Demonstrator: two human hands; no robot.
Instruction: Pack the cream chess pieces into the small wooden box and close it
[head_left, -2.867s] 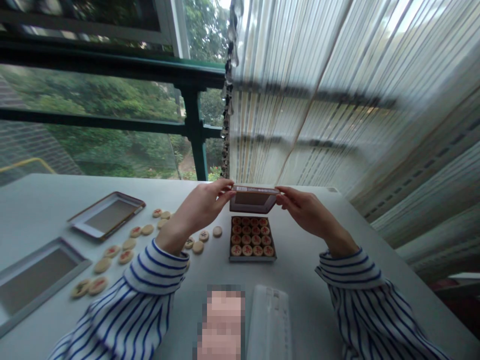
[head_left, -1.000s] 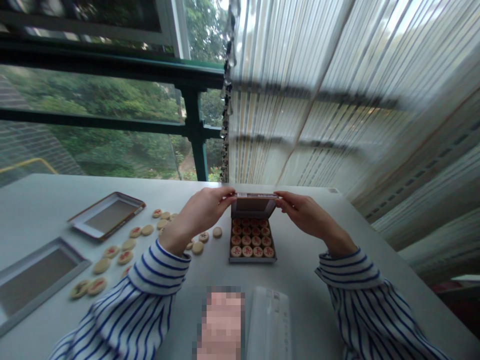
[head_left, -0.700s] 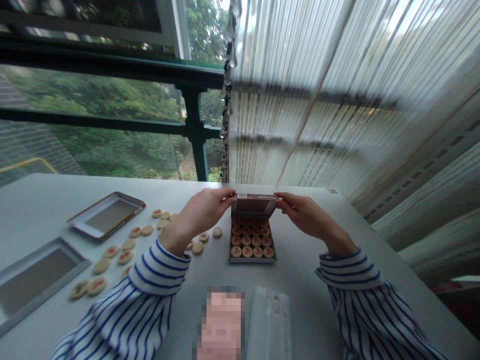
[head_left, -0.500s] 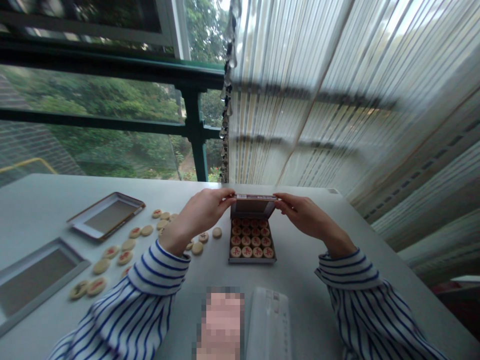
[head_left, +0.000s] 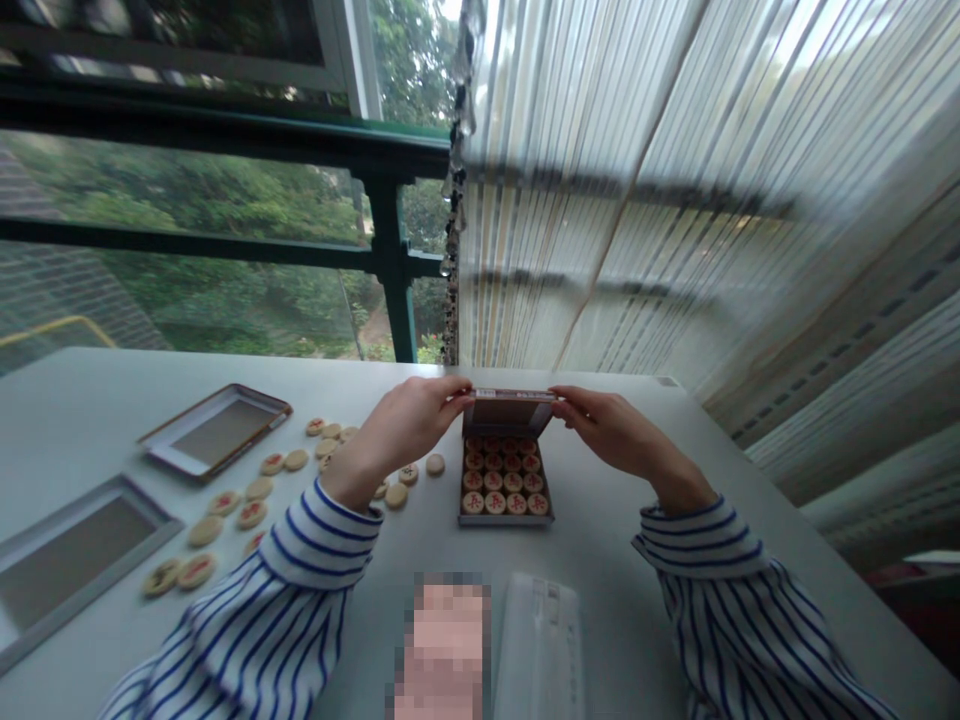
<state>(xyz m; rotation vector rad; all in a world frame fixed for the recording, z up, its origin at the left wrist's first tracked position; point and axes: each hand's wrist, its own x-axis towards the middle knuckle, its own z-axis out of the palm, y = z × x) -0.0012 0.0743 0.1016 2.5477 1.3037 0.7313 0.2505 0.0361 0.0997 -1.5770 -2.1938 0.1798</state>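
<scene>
My left hand and my right hand pinch the two far corners of a box lid between thumb and fingers. The lid is tilted up at the far edge of a shallow box, its grey inside facing me. Rows of round wooden Chinese chess pieces with red characters fill the part of the box that shows. Loose chess pieces lie scattered on the table left of the box, some blank side up, and my left forearm hides part of them.
A brown-edged tray or lid lies at the back left, a larger grey one nearer. A pale translucent case and a pixelated patch are in front. The white table ends at a window and a striped curtain.
Both hands keep the same pinch on the lid, which stays tilted at nearly the same angle. The whole view shifts very slightly; nothing else visibly moves.
</scene>
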